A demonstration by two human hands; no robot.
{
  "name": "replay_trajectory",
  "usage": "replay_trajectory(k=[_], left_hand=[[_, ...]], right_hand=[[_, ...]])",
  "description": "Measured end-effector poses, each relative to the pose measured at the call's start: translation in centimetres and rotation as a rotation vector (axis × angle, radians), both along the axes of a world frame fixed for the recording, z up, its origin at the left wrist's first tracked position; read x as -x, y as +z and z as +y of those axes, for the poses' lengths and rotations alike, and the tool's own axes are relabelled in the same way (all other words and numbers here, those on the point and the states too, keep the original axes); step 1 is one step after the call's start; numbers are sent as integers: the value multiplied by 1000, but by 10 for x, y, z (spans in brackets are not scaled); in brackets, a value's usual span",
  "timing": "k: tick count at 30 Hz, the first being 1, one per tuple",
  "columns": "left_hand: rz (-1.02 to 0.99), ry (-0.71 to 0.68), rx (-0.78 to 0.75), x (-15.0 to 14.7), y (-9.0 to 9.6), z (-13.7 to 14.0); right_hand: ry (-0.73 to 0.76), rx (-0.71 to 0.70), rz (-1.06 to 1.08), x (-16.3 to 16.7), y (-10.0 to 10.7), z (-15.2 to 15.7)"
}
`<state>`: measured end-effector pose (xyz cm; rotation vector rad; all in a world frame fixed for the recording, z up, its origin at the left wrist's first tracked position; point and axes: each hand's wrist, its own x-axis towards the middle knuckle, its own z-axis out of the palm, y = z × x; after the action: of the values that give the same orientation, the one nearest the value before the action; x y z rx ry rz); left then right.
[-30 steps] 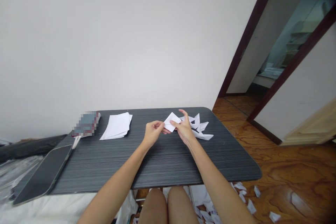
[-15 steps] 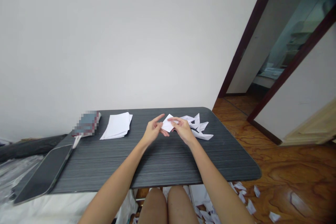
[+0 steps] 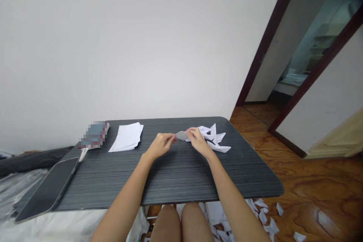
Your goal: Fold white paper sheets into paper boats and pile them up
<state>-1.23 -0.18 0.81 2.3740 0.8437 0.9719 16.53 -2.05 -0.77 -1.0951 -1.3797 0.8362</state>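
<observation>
A small piece of folded white paper [image 3: 181, 135] is held above the table between my two hands. My left hand [image 3: 162, 144] pinches its left end, fingers closed. On the opposite end, my right hand [image 3: 196, 140] grips it between thumb and fingers. The paper is tilted so that it shows as a narrow shape, and its exact folds are too small to make out. Just right of my right hand lie several folded white paper pieces [image 3: 217, 138] with pointed ends, partly hidden behind that hand.
A stack of white paper sheets [image 3: 126, 137] lies left on the dark table [image 3: 181, 189]. A blurred-out object [image 3: 94, 135] and a dark flat tablet-like thing [image 3: 48, 189] are further left. Folded paper scraps [image 3: 263, 215] litter the wooden floor at right. A white wall stands behind.
My left hand has turned and closed its fingers on the paper's left end; before, its index finger was stretched out. The paper has tilted from a diamond face to a thin shape.
</observation>
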Motion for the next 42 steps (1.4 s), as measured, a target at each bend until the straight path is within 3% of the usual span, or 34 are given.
replay_trajectory(k=[2, 6, 11, 16, 31, 42], left_hand=[[-28, -67, 188, -1, 4, -2], [-90, -193, 523, -2, 7, -3], [-209, -230, 669, 1, 8, 1], [-332, -261, 787, 1, 10, 2], [-336, -229, 848, -2, 6, 2], [-271, -178, 663, -4, 6, -3]], right_hand=[[-49, -116, -116, -1, 3, -2], [156, -109, -154, 1, 8, -7], [267, 70, -5, 3, 7, -10], [284, 104, 96, 2, 7, -10], [264, 76, 49, 3, 6, -11], [297, -59, -89, 0, 10, -13]])
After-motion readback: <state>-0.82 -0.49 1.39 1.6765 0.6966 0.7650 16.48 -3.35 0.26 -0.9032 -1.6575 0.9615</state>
